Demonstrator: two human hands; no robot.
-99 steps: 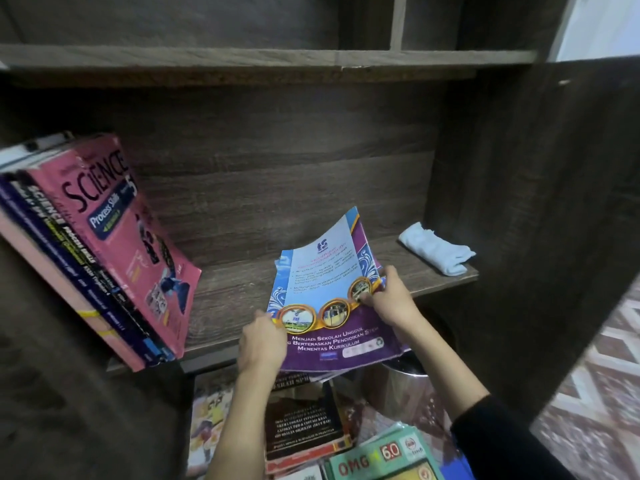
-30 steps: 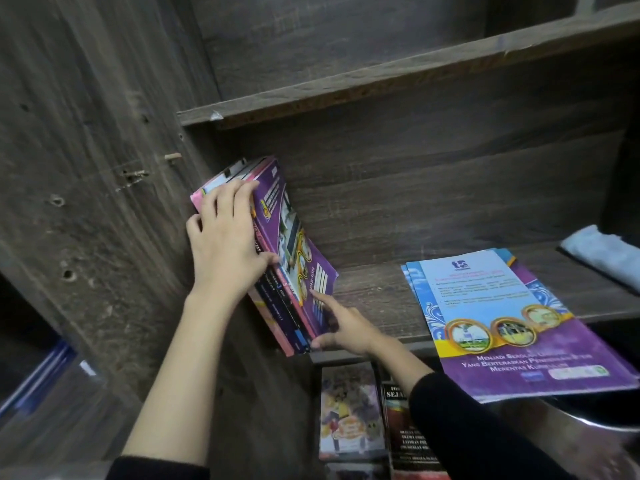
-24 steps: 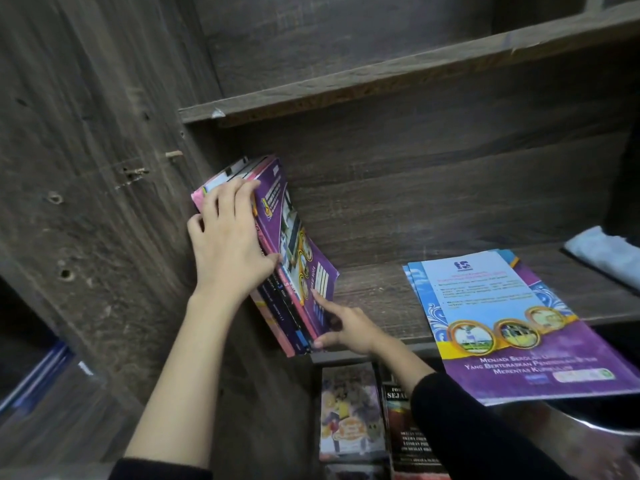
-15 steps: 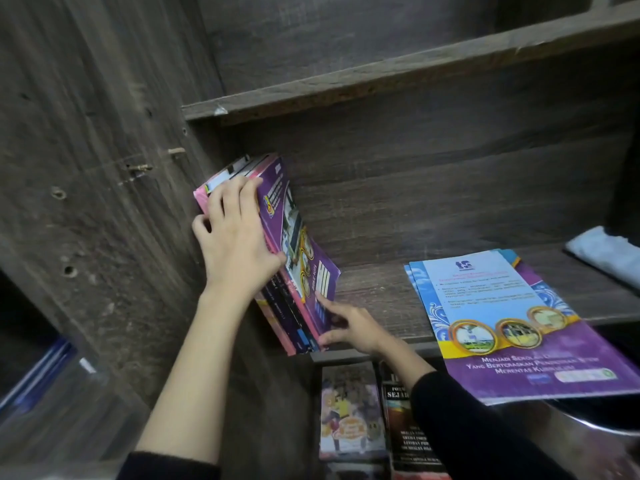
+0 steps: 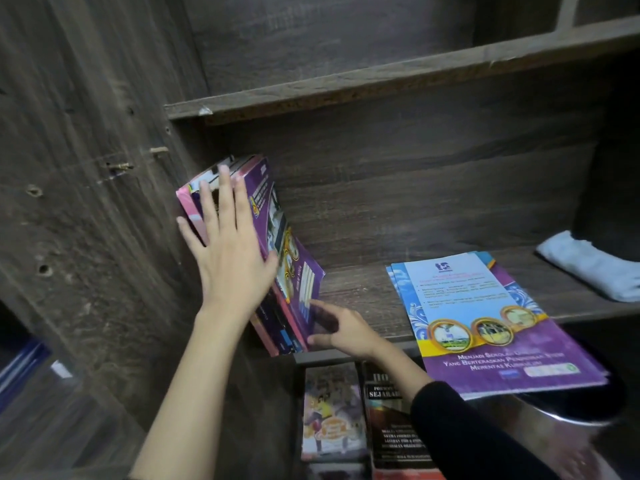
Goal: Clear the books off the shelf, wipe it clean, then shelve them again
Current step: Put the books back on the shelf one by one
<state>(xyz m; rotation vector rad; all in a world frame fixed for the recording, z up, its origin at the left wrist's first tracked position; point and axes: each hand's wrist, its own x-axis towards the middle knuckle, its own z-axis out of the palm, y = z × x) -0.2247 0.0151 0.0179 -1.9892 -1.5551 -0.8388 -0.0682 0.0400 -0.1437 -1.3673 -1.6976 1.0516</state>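
Observation:
Several books (image 5: 291, 265) lean against the left wall of the dark wooden shelf (image 5: 360, 292), a purple-covered one outermost. My left hand (image 5: 230, 254) lies flat with straight fingers on their front edges, pressing them toward the wall. My right hand (image 5: 341, 329) touches the bottom corner of the purple book with extended fingers at the shelf's front edge. A thin stack of purple and blue booklets (image 5: 485, 323) lies flat on the shelf to the right, overhanging its front edge. A folded pale cloth (image 5: 588, 265) rests at the shelf's far right.
More books (image 5: 332, 410) stand in the compartment below the shelf. A round metal container (image 5: 571, 431) sits lower right under the overhanging booklets. Another shelf board (image 5: 398, 74) runs above. The cabinet's side panel (image 5: 86, 202) fills the left.
Since 3.3 s ago the booklets were laid flat on the shelf and both hands went to the leaning books. In the last second my left fingers straightened and the stack stands slightly steeper.

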